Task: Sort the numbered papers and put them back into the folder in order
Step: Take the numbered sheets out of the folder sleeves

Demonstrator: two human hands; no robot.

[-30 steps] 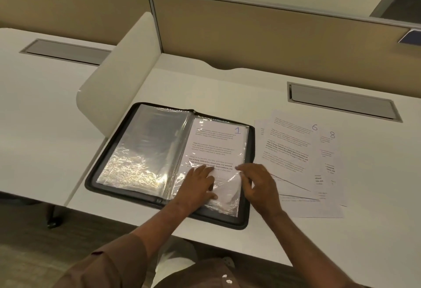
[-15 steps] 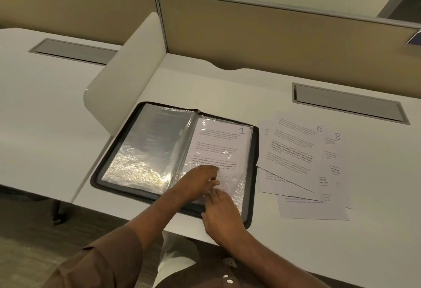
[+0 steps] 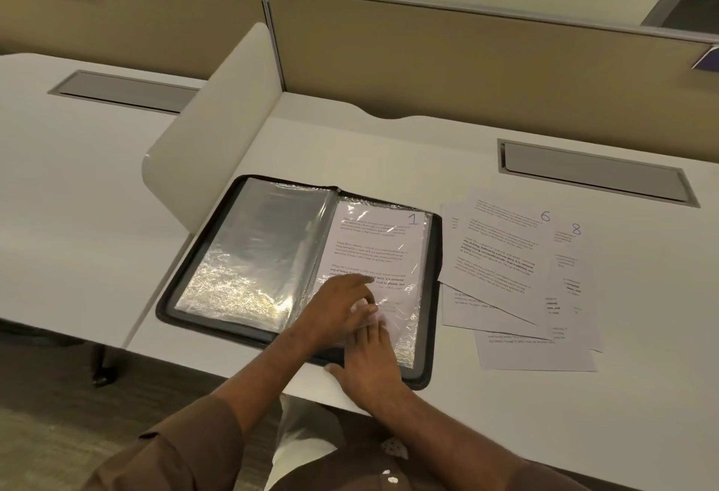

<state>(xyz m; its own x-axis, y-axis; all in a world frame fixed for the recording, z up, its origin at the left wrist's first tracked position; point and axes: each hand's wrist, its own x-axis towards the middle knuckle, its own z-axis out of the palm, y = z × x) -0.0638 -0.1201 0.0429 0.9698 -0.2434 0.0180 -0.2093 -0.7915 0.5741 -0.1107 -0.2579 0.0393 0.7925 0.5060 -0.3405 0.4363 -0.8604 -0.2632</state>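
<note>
The black zip folder (image 3: 434, 296) is lying open on the white desk (image 3: 642, 393), with the sheet marked 1 (image 3: 379, 241) already sitting inside the clear sleeve on its right-hand page. Over the last second the right hand (image 3: 369, 358) has been travelling from the sleeve's outer edge to the bottom of the page, and it is now resting there with fingers straight and close together, touching the plastic just under the left hand (image 3: 338, 306). The left hand is staying low on the sleeve, its fingers relaxed and slightly spread, pressing the film flat; whether either hand is pinching the sleeve's edge cannot be told, since the fingertips are blurring together. That shift is suggesting that sheet 1 is being smoothed and settled, or the sleeve is about to be turned. The remaining loose papers (image 3: 502, 319) are lying fanned just beside the folder on its right, with the sheet marked 6 (image 3: 502, 245) on top and the sheet marked 8 (image 3: 572, 257) showing beneath, so most of the sorting is probably still waiting.
</note>
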